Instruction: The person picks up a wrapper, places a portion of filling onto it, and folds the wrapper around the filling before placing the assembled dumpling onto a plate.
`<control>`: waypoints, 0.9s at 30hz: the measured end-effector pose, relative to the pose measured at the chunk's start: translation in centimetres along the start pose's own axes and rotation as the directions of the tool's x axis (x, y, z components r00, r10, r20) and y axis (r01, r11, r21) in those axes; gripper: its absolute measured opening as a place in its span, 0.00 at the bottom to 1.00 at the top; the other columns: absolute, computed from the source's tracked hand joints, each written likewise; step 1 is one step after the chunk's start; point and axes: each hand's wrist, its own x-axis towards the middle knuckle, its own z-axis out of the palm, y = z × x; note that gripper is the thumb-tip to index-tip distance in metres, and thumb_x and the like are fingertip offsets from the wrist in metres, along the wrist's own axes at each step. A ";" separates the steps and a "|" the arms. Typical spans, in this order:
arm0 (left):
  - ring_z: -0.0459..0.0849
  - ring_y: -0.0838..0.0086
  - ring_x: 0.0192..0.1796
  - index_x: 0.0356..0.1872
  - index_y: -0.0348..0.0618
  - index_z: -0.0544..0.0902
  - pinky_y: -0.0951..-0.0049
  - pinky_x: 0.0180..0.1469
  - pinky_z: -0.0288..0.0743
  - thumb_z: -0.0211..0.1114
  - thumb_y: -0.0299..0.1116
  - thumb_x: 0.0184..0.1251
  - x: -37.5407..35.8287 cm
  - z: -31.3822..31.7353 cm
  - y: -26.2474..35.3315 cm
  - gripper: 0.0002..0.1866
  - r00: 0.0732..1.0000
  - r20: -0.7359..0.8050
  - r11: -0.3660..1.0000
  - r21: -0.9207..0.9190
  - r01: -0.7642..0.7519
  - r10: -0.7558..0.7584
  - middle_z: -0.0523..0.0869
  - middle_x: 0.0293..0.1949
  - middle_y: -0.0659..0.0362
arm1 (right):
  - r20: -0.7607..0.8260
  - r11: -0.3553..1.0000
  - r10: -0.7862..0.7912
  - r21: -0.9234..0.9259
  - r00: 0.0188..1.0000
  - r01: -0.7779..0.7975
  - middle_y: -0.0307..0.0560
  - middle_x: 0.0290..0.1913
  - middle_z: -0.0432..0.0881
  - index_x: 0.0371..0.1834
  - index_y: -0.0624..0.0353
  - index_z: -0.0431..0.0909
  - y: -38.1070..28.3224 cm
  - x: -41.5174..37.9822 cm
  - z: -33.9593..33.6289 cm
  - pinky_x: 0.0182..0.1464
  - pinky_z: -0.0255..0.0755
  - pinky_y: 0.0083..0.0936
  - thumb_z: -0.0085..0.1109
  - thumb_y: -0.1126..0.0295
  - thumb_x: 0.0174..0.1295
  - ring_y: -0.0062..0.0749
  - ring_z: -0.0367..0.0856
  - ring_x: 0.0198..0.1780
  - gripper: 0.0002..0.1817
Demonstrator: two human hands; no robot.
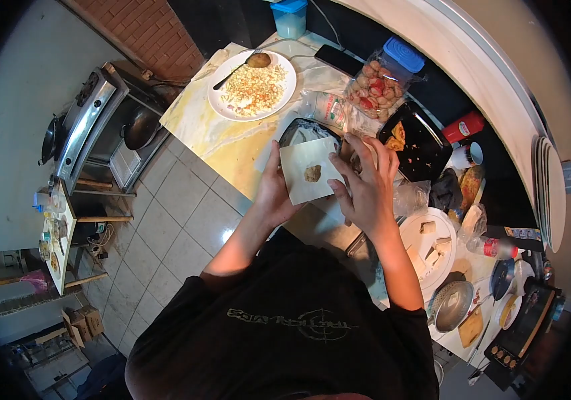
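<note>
A square pale wrapper sheet (299, 157) lies flat across my left hand (273, 190), whose thumb and fingers hold it from the left side and beneath. On the sheet sits a small brownish lump of filling (312, 174). My right hand (371, 190) hovers at the wrapper's right edge, fingers bent and apart, with index finger and thumb tips right at that edge. Behind the wrapper, partly covered by it, is a dark tray with white powder (309, 127). A clear printed plastic bag (329, 108) lies beside that tray.
A white plate (215, 107) carries a shredded mix and a spoon (232, 77). To the right are a bag of round reddish items (373, 90), a black tray (422, 157), a plate of pale pieces (449, 233) and a strainer (452, 310). A stove (85, 120) stands far left.
</note>
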 end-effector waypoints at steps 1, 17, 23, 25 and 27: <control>0.73 0.57 0.67 0.71 0.45 0.63 0.52 0.70 0.65 0.30 0.72 0.70 -0.1 0.2 0.0 0.44 1.000 0.001 1.000 0.000 0.001 -0.001 0.73 0.66 0.51 | -0.009 1.000 -0.005 0.000 1.000 0.005 0.46 0.69 0.68 0.50 0.54 0.84 -0.1 0.1 0.0 0.65 0.52 0.54 0.62 0.54 0.60 0.51 0.60 0.67 0.20; 0.70 0.54 0.69 0.72 0.43 0.61 0.48 0.71 0.60 0.36 0.69 0.72 -0.6 -4.5 0.6 0.42 0.987 0.115 0.935 -0.349 -0.063 0.110 0.69 0.69 0.48 | -0.007 0.988 0.029 0.155 1.000 -0.028 0.47 0.68 0.68 0.46 0.57 0.85 -0.3 -1.0 0.2 0.65 0.52 0.51 0.62 0.57 0.60 0.51 0.60 0.68 0.18; 0.61 0.52 0.75 0.75 0.39 0.54 0.52 0.76 0.51 0.35 0.62 0.76 -1.9 -4.9 2.4 0.40 0.960 0.047 0.924 -0.287 -0.253 0.277 0.62 0.74 0.47 | 0.144 0.993 0.080 0.072 0.986 -0.091 0.46 0.70 0.65 0.42 0.57 0.86 4.2 -0.6 6.2 0.70 0.47 0.55 0.57 0.58 0.66 0.50 0.56 0.72 0.15; 0.61 0.52 0.75 0.75 0.39 0.54 0.52 0.76 0.51 0.35 0.62 0.76 -2.2 -5.0 2.8 0.40 0.954 0.036 0.914 -0.297 -0.276 0.299 0.62 0.74 0.47 | 0.217 0.997 0.061 0.023 0.974 -0.068 0.45 0.71 0.64 0.42 0.56 0.87 4.4 -0.3 7.4 0.72 0.44 0.55 0.57 0.58 0.67 0.49 0.54 0.74 0.15; 0.61 0.52 0.75 0.75 0.39 0.54 0.52 0.76 0.51 0.34 0.62 0.76 -2.6 -5.4 2.9 0.40 0.948 0.021 0.903 -0.313 -0.296 0.318 0.62 0.74 0.47 | 0.299 0.997 0.057 0.037 0.953 -0.072 0.40 0.75 0.61 0.34 0.56 0.88 4.4 -0.2 8.2 0.73 0.38 0.60 0.54 0.54 0.68 0.49 0.49 0.76 0.19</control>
